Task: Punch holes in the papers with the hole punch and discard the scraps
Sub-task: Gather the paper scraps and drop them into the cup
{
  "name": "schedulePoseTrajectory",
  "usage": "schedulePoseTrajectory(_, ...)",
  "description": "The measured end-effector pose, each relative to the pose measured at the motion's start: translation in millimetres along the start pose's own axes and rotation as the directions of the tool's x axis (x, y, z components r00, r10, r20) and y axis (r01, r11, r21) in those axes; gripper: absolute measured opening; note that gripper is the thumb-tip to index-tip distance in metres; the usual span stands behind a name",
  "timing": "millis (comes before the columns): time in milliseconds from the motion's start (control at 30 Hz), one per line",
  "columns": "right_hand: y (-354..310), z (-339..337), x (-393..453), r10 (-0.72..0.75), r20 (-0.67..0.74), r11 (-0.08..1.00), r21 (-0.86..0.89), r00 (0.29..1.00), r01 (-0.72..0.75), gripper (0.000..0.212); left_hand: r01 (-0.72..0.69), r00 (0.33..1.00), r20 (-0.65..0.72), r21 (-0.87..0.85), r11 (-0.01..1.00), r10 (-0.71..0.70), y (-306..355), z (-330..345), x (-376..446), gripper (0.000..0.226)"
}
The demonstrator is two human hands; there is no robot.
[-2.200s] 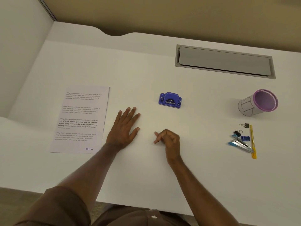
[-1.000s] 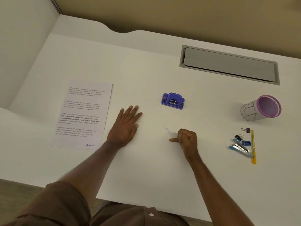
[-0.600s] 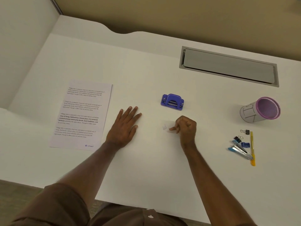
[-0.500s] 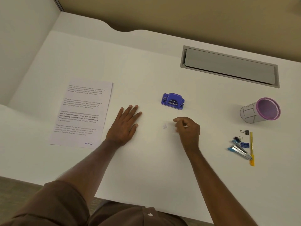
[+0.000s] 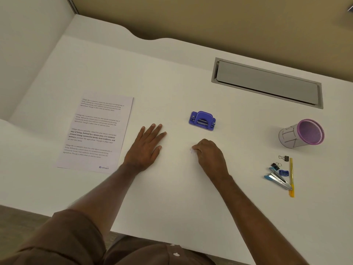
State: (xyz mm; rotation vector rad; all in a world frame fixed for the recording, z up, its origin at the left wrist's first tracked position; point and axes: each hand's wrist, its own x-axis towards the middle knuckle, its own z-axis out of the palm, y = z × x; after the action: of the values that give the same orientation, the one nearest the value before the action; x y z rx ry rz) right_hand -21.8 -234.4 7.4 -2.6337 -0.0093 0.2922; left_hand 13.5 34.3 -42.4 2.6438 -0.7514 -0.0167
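Note:
A blue hole punch (image 5: 202,120) sits on the white desk (image 5: 172,197) just beyond my hands. A printed paper sheet (image 5: 95,132) lies flat at the left. My left hand (image 5: 147,148) rests flat on the desk, palm down, fingers apart, just right of the sheet. My right hand (image 5: 208,153) is curled, its fingertips pinched around tiny white paper scraps (image 5: 191,150) on the desk surface below the punch.
A grey cup with a purple rim (image 5: 301,133) lies tilted at the right. Below it lie binder clips (image 5: 277,165), a stapler (image 5: 277,180) and a yellow pen (image 5: 291,176). A grey cable hatch (image 5: 267,83) is set in the desk's back right.
My right hand swept the scraps from lower right toward the punch, opened briefly, and has now closed its fingertips over the small pile. The left hand has stayed flat.

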Motion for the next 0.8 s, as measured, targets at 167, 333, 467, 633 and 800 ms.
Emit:
schedulePoseTrajectory(167,3,-8,1,-0.093,0.083,0.99,-0.102,0.992,0.102,0.021,-0.001,1.0,0.004,-0.004,1.0,0.001,0,0,1,0.052)
schedulePoseTrajectory(333,3,-11,5,-0.191,0.149,0.949,-0.224,0.97,0.221,0.021,0.001,1.0,0.01,0.0,1.0,-0.001,-1,1,0,0.052)
schedulePoseTrajectory(467,0,-8,5,-0.232,0.189,0.874,-0.391,0.954,0.289,0.017,0.002,1.0,0.017,-0.004,1.0,-0.002,-1,2,0,0.052)
schedulePoseTrajectory(633,-10,-6,-1,-0.29,0.083,0.819,-0.495,0.953,0.292,0.024,0.005,1.0,0.019,-0.003,1.0,-0.005,-1,1,0,0.052)
schedulePoseTrajectory(800,-17,9,-9,-0.317,-0.107,0.794,-0.573,0.942,0.202,0.031,0.007,1.0,0.02,-0.007,1.0,-0.007,-1,2,0,0.053)
